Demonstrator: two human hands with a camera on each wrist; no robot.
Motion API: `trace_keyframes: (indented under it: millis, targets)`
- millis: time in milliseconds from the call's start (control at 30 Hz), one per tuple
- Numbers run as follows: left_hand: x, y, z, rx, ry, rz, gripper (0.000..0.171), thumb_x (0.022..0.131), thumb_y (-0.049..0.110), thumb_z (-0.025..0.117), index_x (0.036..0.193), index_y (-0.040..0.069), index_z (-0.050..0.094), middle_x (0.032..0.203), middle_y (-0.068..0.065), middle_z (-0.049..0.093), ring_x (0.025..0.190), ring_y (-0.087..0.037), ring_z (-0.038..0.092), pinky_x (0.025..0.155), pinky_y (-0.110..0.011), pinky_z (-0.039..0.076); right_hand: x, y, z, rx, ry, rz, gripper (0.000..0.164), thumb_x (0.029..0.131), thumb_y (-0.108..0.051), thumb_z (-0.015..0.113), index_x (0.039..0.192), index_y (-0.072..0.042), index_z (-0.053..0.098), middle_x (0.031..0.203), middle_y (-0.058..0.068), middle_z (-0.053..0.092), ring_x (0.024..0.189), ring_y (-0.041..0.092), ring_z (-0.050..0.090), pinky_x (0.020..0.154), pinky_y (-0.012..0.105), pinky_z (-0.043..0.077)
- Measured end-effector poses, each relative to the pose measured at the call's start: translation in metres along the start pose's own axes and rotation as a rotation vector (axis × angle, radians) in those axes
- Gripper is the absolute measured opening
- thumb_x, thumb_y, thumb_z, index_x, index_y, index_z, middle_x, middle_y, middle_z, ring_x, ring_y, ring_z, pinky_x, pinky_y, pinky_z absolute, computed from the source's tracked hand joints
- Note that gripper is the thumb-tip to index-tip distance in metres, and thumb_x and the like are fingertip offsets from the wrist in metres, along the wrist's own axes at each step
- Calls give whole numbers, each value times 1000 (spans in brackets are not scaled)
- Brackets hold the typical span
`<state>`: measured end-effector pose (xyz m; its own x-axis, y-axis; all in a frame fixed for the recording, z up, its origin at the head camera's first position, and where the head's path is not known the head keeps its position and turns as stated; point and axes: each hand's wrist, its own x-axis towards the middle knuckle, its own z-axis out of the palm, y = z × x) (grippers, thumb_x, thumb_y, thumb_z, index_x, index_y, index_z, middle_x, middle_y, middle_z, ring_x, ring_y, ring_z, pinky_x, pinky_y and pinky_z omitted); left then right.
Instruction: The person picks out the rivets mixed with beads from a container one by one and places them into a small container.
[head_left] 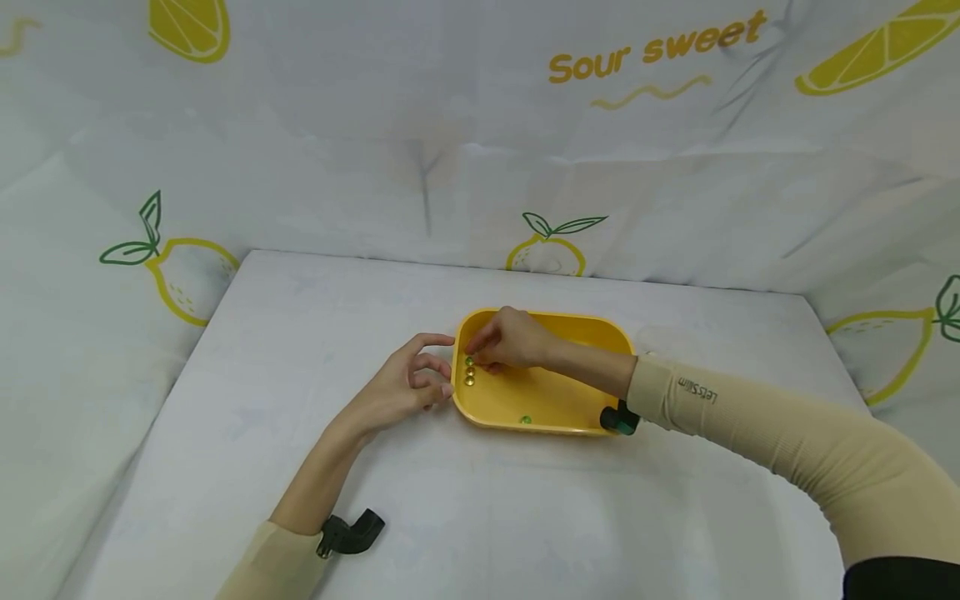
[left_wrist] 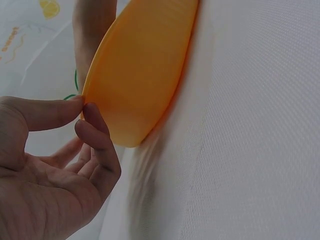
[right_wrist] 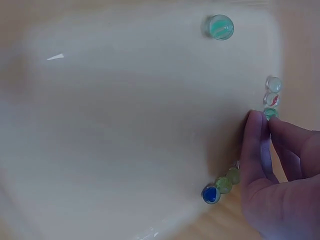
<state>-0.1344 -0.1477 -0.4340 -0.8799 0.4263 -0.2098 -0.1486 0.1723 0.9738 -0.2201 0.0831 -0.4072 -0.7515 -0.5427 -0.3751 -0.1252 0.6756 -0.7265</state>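
A yellow tray lies on the table, its inside looking pale in the right wrist view. My left hand is at its left end, thumb and index finger pinching the tray's rim. Inside the tray, my right hand pinches a green marble between thumb and fingers. That marble touches the end of a short row with a red-swirled marble and a clear marble. Past the fingers, a blue marble and yellow-green marbles form another line, partly hidden by the hand.
A lone green marble lies by the tray's near wall, apart from the rows. Wrist cameras are strapped to both forearms. White cloth with lemon prints hangs behind the white table.
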Motion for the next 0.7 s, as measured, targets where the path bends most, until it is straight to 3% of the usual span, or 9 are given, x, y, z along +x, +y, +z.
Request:
trace_keyframes:
  millis: [267,700]
  targets:
    - [0,0,0,3,3,-4,67,97,3,72,158,17,45,119,-15,65,82,-24,62,68,-25,49,3,2,1,-28,17,-3,16,99,-6,77,113,-2,84,84,12,81,65,14,74,69,26,65]
    - [1,-2,0,2,-1,7,68,98,4,73,158,16,45,118,-12,64,82,-24,62,67,-24,49,3,4,1,-30,19,-13,14,100,-8,77,110,-2,84,88,11,81,65,11,72,69,25,64]
